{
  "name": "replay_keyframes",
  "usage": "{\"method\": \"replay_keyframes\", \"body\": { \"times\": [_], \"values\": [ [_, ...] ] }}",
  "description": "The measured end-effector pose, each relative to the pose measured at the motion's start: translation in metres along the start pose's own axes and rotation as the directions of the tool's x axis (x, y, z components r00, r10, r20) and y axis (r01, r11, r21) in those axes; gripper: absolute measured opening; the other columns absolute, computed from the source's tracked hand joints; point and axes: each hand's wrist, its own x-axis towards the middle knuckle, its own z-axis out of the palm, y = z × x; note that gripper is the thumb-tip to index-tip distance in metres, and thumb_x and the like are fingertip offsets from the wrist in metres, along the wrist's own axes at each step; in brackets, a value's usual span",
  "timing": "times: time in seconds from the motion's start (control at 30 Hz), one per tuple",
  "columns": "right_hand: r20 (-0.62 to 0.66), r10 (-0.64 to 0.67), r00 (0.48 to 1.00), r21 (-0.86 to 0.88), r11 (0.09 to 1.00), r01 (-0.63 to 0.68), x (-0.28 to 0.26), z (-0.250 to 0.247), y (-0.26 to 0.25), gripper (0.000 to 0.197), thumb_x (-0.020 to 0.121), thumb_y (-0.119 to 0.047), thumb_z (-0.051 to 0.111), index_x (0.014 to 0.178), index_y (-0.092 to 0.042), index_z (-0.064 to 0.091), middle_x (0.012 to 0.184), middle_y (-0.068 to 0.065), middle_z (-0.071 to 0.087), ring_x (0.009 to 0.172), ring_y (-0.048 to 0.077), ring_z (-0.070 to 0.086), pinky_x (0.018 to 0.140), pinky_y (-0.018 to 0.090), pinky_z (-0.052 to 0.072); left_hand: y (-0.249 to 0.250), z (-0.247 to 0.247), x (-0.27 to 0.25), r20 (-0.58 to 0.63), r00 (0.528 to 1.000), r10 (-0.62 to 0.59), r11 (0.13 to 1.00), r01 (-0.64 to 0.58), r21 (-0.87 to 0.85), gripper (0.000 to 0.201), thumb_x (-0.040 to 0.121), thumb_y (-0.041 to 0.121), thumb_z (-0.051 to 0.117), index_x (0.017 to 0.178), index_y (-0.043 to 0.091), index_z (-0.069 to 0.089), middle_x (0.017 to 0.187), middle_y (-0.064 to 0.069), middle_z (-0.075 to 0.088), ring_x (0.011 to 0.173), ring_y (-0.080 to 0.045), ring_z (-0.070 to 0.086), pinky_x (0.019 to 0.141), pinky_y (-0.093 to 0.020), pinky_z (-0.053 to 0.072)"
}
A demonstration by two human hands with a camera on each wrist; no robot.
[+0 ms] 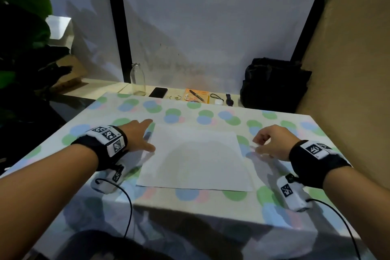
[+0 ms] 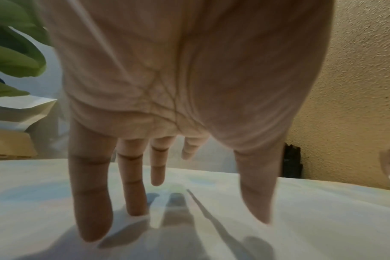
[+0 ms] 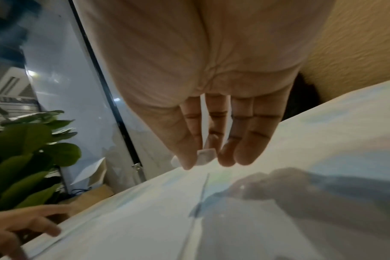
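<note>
Right in front of the person, on the table with a white cloth full of green, blue and pink dots (image 1: 118, 202), lies a flat white sheet of paper (image 1: 196, 158). At 9 o'clock from the sheet's middle is the left hand (image 1: 137, 135). Its fingers (image 2: 90, 202) are straight and spread wide and hold nothing. The thumb is at the sheet's left edge. I cannot tell if the tips touch down. At 3 o'clock, just past the sheet's right edge, is the right hand (image 1: 274, 142). Its thumb and first finger pinch a small whitish see-through bit (image 3: 204, 156), and the other fingers curl in beside them. Farther back stand a clear glass bottle (image 1: 137, 80) at 11 o'clock with a flat black phone (image 1: 158, 92) next to it, a black pen (image 1: 196, 95) on an orange pad (image 1: 200, 91) at 12 o'clock, and a lumpy black bag (image 1: 274, 84) at 1 o'clock. Big green plant leaves (image 1: 23, 27) are far off at 10 o'clock
</note>
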Motion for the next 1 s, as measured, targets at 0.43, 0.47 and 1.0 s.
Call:
{"method": "replay_keyframes", "body": {
  "times": [0.43, 0.47, 1.0],
  "values": [
    [0.436, -0.331, 0.837, -0.117, 0.901, 0.417, 0.082, 0.058, -0.116, 0.018, 0.082, -0.039, 0.077, 0.079, -0.03, 0.062, 0.08, -0.014, 0.062, 0.069, 0.004, 0.058, 0.058, 0.018, 0.041, -0.016, 0.002, 0.014, 0.305, 0.947, 0.105, 0.929, -0.203, 0.311, 0.115, 0.07, 0.085, 0.064, 0.157, 0.042, 0.002, 0.148, -0.002, 0.021, 0.123, -0.029, 0.046, 0.095, -0.043, 0.052],
    [0.461, -0.328, 0.825, -0.105, 0.903, 0.417, 0.085, 0.059, -0.12, 0.019, 0.084, -0.039, 0.076, 0.08, -0.028, 0.062, 0.077, -0.014, 0.06, 0.066, 0.003, 0.055, 0.056, 0.017, 0.039, -0.017, 0.004, 0.013, 0.314, 0.943, 0.106, 0.93, -0.206, 0.305, 0.115, 0.072, 0.083, 0.064, 0.158, 0.042, -0.001, 0.148, -0.003, 0.019, 0.126, -0.03, 0.041, 0.095, -0.043, 0.051],
    [0.424, -0.033, 0.905, 0.31, 0.944, -0.111, 0.103, 0.068, -0.158, 0.028, 0.085, -0.007, 0.063, 0.11, -0.017, 0.071, 0.109, -0.001, 0.067, 0.097, 0.019, 0.062, 0.084, 0.026, 0.049, -0.007, -0.002, -0.005, 0.375, 0.927, 0.001, 0.999, -0.021, 0.048, 0.107, 0.086, 0.054, 0.07, 0.156, 0.048, -0.01, 0.168, 0.0, -0.014, 0.146, -0.037, 0.015, 0.106, -0.053, 0.04]
  ]
}}
